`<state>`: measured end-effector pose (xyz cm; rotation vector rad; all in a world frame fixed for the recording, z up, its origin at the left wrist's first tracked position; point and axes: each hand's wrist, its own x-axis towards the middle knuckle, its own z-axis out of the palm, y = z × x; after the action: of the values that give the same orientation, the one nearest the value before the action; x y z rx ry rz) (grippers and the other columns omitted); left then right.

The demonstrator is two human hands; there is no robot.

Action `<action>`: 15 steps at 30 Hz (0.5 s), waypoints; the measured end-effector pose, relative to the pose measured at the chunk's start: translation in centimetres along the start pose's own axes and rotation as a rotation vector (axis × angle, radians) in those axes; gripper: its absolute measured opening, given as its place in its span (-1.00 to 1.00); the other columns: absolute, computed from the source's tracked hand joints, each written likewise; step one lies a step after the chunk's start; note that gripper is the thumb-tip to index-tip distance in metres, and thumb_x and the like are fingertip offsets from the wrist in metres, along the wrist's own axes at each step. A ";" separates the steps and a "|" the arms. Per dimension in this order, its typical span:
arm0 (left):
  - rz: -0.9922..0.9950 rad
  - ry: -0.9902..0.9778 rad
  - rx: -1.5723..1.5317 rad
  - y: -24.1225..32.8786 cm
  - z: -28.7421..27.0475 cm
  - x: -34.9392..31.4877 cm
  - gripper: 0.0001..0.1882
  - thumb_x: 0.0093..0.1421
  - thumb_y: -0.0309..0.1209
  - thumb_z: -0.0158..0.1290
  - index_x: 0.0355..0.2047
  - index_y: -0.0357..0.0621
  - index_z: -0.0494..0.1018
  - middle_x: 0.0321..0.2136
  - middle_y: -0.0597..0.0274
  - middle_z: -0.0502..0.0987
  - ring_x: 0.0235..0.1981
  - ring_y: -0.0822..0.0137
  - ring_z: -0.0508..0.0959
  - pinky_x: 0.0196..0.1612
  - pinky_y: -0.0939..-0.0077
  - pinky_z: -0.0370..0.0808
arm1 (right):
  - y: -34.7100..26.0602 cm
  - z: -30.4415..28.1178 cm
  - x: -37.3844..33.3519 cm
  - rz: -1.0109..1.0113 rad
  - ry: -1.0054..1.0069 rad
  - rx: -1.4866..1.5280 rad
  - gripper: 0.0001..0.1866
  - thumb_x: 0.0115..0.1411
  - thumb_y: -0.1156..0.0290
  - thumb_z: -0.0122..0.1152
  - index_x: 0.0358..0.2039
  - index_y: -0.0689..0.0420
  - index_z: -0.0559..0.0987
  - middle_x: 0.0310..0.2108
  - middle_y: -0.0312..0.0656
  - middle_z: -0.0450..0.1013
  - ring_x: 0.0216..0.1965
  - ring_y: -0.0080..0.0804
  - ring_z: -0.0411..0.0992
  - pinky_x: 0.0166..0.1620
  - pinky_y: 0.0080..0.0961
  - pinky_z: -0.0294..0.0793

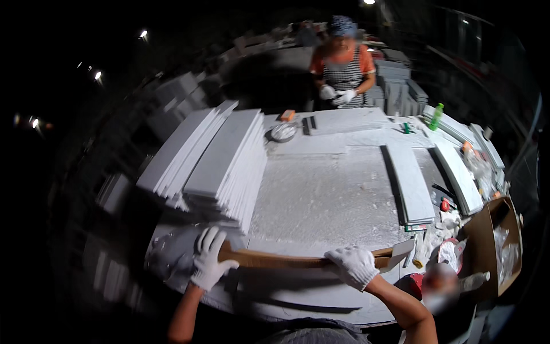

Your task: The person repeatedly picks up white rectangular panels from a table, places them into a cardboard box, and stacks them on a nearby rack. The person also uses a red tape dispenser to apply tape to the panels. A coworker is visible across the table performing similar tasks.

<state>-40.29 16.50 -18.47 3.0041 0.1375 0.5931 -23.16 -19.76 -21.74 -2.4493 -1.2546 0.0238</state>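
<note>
A long, narrow cardboard carton [281, 259] stands across the near part of the table. At its right end sticks out a pale flap-like piece [401, 252]; I cannot tell whether it belongs to the carton. My right hand [354, 267], in a white knit glove, curls over the carton's top edge near that end. My left hand [211, 261], gloved alike, is at the left end with fingers stretched and spread, its thumb against the carton. The carton's contents are hidden. Beyond it, two tall stacks of white-grey slabs [222, 150] rise on the left.
A dusty grey work surface [321, 195] fills the middle. Narrow slabs [409, 182] lie to the right, near gloves, a tape measure [445, 204] and an open cardboard box [478, 243]. A green bottle [436, 116] stands at the back right. Across the table stands a co-worker [344, 66], gloved hands together.
</note>
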 end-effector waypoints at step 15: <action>0.001 -0.297 -0.034 -1.8 1.0 -0.8 -0.64 -0.07 -0.08 0.29 -0.43 -0.11 0.61 -0.51 0.27 0.60 -0.29 0.22 0.55 0.09 0.22 0.34 | -2.1 -0.4 -0.1 0.022 -0.020 0.037 -0.76 0.08 0.17 0.32 -0.32 0.02 0.61 -0.46 -0.20 0.55 -0.38 -0.17 0.55 -0.28 -0.26 0.47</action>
<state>-40.82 18.13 -19.84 3.0148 0.1058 0.1428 -24.80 -18.90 -20.68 -2.4374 -1.2244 0.0774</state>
